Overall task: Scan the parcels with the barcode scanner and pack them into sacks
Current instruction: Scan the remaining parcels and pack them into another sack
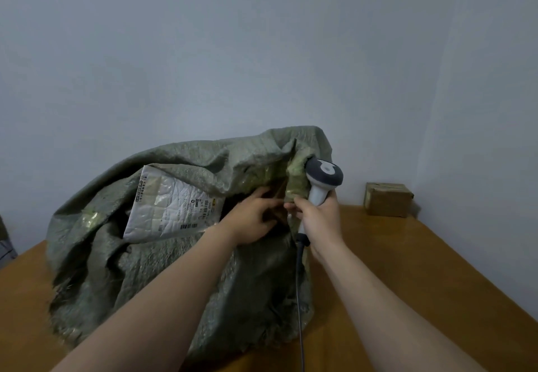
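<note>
Sack (96, 255): slumped on the table (407, 269), centre-left.
White parcel (171, 205): lay on the sack's upper left.
Left hand (253, 217): at the sack's mouth; grip unclear.
Right hand (320, 217): grasped the upright scanner (323, 179).
Cardboard box (388, 200): right, well apart.

Both bare forearms extend forward and converge, the hands just beside each other: left hand (253, 217) back-up, fingers reaching forward, grip undetermined; right hand (320, 216) upright, fingers and thumb curled round the barcode scanner (321, 181) handle.
</note>
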Demonstrator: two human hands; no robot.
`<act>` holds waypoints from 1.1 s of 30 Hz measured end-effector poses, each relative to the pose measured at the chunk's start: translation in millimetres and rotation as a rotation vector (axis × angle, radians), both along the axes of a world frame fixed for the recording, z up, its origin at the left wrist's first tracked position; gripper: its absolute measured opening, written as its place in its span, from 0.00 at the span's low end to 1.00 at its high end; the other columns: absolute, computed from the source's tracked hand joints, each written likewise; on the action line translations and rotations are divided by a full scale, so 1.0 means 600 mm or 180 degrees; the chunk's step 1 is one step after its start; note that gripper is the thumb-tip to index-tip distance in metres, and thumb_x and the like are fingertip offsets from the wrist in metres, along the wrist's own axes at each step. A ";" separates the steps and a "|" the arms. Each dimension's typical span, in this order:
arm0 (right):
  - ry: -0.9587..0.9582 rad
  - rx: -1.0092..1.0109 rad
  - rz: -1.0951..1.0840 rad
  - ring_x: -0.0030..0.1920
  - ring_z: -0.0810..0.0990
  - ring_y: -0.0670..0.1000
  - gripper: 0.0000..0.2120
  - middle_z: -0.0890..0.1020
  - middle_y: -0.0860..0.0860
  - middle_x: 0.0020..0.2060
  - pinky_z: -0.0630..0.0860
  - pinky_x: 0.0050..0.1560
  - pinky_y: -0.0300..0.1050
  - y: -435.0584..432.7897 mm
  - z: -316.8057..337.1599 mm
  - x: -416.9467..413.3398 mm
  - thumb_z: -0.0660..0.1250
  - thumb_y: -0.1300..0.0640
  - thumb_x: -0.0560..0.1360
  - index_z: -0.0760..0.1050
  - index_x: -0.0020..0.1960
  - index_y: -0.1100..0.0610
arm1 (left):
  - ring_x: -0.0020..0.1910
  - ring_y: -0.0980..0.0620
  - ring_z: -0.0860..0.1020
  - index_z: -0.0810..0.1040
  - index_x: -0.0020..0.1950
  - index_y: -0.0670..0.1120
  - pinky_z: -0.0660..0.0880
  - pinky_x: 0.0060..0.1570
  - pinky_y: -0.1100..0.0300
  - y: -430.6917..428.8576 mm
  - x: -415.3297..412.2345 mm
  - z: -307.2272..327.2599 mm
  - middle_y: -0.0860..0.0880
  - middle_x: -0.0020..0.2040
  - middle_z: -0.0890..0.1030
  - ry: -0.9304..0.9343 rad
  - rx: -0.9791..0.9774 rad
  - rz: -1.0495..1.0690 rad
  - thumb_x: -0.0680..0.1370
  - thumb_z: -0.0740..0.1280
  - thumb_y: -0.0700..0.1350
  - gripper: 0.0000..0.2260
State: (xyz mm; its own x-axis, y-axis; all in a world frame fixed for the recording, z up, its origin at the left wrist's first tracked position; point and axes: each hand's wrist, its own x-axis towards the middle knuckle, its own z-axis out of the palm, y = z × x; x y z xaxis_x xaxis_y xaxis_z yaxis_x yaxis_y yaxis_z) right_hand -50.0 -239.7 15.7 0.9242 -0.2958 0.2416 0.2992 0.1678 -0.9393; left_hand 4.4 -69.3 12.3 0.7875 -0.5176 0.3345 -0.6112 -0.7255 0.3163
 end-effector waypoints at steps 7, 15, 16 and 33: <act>0.0219 0.0020 0.0239 0.48 0.88 0.54 0.18 0.83 0.61 0.56 0.85 0.52 0.50 -0.012 -0.022 -0.020 0.65 0.70 0.78 0.70 0.66 0.58 | 0.61 0.54 0.80 0.84 0.62 0.58 0.78 0.64 0.50 0.005 -0.035 0.019 0.54 0.61 0.83 0.0102 -0.0742 0.0132 0.78 0.69 0.38 0.18; 0.0535 0.0236 0.0246 0.52 0.86 0.60 0.19 0.83 0.59 0.54 0.84 0.54 0.59 -0.074 -0.051 -0.085 0.69 0.67 0.75 0.73 0.64 0.56 | 0.37 0.59 0.78 0.83 0.50 0.53 0.79 0.38 0.55 -0.064 -0.134 0.042 0.59 0.39 0.81 -0.1467 -0.0807 0.0111 0.73 0.66 0.50 0.08; 0.0604 0.0256 0.0231 0.52 0.86 0.59 0.19 0.84 0.57 0.54 0.84 0.55 0.59 -0.088 -0.056 -0.092 0.70 0.65 0.75 0.74 0.64 0.56 | 0.36 0.59 0.78 0.81 0.51 0.53 0.79 0.38 0.55 -0.085 -0.139 0.045 0.58 0.40 0.80 -0.1451 -0.0779 0.0002 0.74 0.68 0.49 0.07; 0.0610 0.1228 -0.0279 0.49 0.88 0.58 0.10 0.86 0.53 0.50 0.83 0.53 0.59 -0.389 -0.153 -0.044 0.69 0.66 0.78 0.77 0.57 0.54 | 0.54 0.48 0.79 0.72 0.68 0.52 0.81 0.53 0.48 -0.463 0.000 -0.006 0.50 0.59 0.78 -0.0554 0.0623 0.0236 0.78 0.68 0.53 0.19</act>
State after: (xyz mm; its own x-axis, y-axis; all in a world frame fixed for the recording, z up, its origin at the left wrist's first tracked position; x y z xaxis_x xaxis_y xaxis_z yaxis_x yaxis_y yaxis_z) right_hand -76.2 -472.9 -75.9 0.9089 -0.4101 -0.0753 0.1545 0.4989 -0.8528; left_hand 4.3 -347.0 8.7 0.7651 -0.5289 0.3673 -0.5871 -0.8073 0.0604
